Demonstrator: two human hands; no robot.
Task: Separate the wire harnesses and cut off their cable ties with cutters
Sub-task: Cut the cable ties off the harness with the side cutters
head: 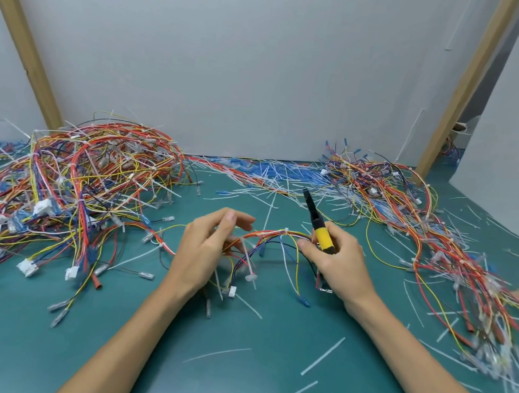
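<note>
Yellow-handled cutters [321, 232] in right hand [339, 262] grip; harness [280, 233] apparently in left hand [205, 248]

Matt teal table mat [235, 368], yellow plastic-handled cutters [324, 237], wooden posts [25, 44].

Over the green worktop [238, 337], the left hand [205, 248] seems to pinch one end of a small wire harness [273, 234], though the view blurs there. The right hand [337, 261] grips yellow-handled cutters [321, 230], tips pointing away, beside the harness's white cable tie [286, 230].
</note>
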